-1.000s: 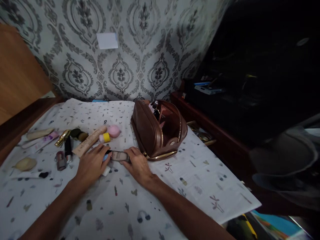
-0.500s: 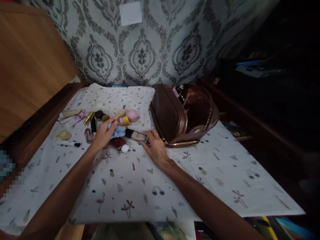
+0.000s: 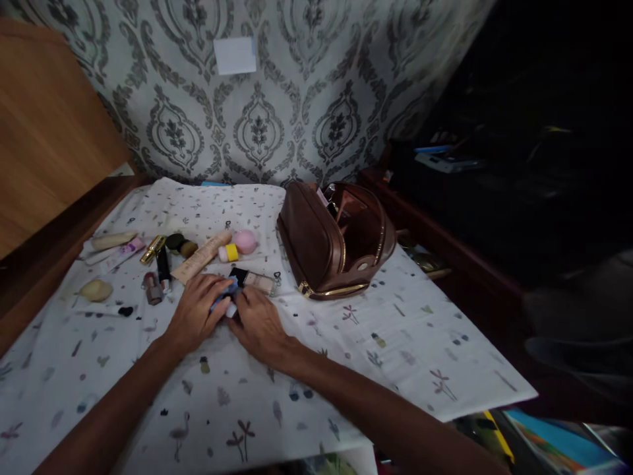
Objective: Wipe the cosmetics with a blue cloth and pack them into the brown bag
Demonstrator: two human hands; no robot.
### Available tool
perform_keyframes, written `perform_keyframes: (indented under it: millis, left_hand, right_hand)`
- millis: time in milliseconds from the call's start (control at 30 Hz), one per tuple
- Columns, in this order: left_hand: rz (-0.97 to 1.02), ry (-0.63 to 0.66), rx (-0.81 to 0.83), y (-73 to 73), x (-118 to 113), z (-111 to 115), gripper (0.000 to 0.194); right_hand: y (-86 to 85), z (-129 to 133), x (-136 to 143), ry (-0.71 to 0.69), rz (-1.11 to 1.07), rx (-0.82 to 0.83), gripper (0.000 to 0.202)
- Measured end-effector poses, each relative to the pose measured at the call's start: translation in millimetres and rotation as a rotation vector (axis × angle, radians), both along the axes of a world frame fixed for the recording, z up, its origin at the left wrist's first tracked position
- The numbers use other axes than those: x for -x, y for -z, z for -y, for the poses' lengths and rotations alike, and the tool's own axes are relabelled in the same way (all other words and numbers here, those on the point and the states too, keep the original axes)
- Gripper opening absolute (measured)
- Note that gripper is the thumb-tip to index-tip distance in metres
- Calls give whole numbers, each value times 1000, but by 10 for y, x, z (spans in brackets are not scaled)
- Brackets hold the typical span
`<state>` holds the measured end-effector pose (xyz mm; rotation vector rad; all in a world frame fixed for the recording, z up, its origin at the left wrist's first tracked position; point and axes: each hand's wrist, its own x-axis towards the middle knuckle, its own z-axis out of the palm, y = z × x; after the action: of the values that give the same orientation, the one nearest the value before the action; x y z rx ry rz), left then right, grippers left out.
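On the patterned white cloth (image 3: 346,369), both hands meet over a small blue item (image 3: 222,300); the left hand (image 3: 195,313) curls around it from the left, the right hand (image 3: 257,323) presses in from the right, and whether either actually grips it I cannot tell, since the fingers hide it; just behind them lies a foundation bottle (image 3: 257,282) with a black cap; farther back, a beige tube (image 3: 200,258), a pink sponge (image 3: 244,241) and a yellow-capped pot (image 3: 228,253); to the right, a brown cosmetic bag (image 3: 316,247) stands unzipped.
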<state>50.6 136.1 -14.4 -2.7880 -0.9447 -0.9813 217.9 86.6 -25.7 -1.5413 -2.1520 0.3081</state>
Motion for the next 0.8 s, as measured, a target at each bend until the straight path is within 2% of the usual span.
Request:
perform_keyframes:
  millis: [167, 300, 400, 567, 800]
  left_hand:
    - [106, 43, -89, -1, -108, 77, 31]
    - [46, 27, -154, 20, -225, 109, 26]
    - [13, -21, -134, 19, -261, 85, 23]
    - [-40, -119, -76, 19, -212, 18, 22]
    - [-2, -242, -57, 43, -43, -99, 19]
  right_hand:
    - [47, -12, -38, 29, -74, 37, 20]
    - [45, -29, -71, 19, -83, 60, 22]
    - [40, -39, -82, 2, -100, 62, 21]
    - [32, -46, -84, -2, -121, 68, 19]
    - [65, -48, -102, -17, -108, 19, 13]
